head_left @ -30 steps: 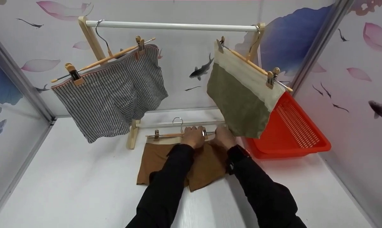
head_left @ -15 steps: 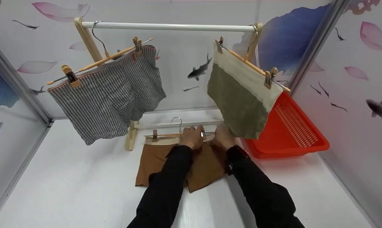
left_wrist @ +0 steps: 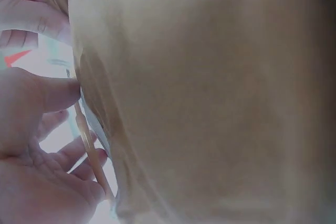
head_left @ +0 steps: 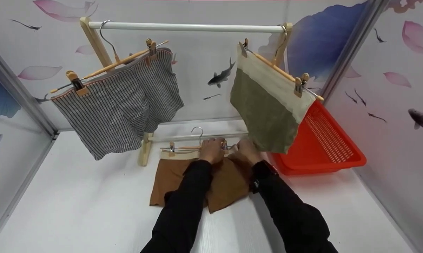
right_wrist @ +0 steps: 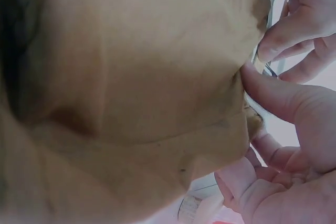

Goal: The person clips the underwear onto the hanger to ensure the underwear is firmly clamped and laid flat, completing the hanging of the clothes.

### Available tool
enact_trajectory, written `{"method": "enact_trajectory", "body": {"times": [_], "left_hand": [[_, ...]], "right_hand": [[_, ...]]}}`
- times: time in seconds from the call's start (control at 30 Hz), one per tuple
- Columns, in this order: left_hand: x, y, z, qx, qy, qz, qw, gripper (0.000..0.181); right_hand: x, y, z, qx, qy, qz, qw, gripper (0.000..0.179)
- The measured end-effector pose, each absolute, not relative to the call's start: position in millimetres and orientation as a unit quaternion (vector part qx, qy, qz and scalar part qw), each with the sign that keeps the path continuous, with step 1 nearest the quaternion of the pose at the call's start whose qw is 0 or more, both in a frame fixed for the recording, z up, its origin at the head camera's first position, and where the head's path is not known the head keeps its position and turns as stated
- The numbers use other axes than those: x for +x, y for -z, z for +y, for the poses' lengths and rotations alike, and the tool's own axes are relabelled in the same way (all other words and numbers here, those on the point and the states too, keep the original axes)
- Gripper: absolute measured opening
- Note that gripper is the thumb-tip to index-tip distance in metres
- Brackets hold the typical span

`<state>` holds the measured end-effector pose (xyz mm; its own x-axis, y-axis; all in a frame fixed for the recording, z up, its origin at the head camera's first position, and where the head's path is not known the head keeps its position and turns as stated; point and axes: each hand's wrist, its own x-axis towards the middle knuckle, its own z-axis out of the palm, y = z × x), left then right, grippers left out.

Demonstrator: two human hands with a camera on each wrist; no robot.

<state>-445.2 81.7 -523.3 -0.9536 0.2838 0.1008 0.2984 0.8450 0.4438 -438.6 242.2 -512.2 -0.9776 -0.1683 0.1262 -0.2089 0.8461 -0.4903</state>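
Brown shorts (head_left: 229,186) with a cream waistband lie on the white table, under a clip hanger (head_left: 185,148). My left hand (head_left: 212,150) holds the hanger near its right clip (head_left: 225,144), thumb on the near side and fingers behind the wooden bar in the left wrist view. Close beside it, my right hand (head_left: 247,151) pinches the right end of the waistband. Thumb and fingers meet at the cloth edge in the right wrist view, where the brown cloth (right_wrist: 157,77) fills most of the picture. The left clip (head_left: 172,147) stands at the waistband's left part.
Over the table stands a rack with a white rail (head_left: 186,27). Striped shorts (head_left: 123,105) hang from its left and green-and-cream shorts (head_left: 267,102) from its right, overlapping a red basket (head_left: 320,154). A lower bar (head_left: 172,138) runs behind the hanger.
The hanger has tilted, so its clips and more of the cream waistband show now. My hands keep almost the same place, with the right hand still at the waistband end.
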Motion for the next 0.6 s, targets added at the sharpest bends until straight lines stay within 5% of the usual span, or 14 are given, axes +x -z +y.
{"method": "enact_trajectory", "body": {"times": [0.23,0.6], "left_hand": [[-444.9,515.4,83.5,-0.119,0.380,-0.917,0.010,0.017],[-448.4,509.0,83.0,-0.131,0.361,-0.923,-0.019,0.037]], "right_hand": [[-431.9,511.5,246.1,0.108,-0.368,-0.923,0.039,0.047],[-434.4,514.2,252.1,0.103,-0.419,-0.902,0.011,0.049]]}}
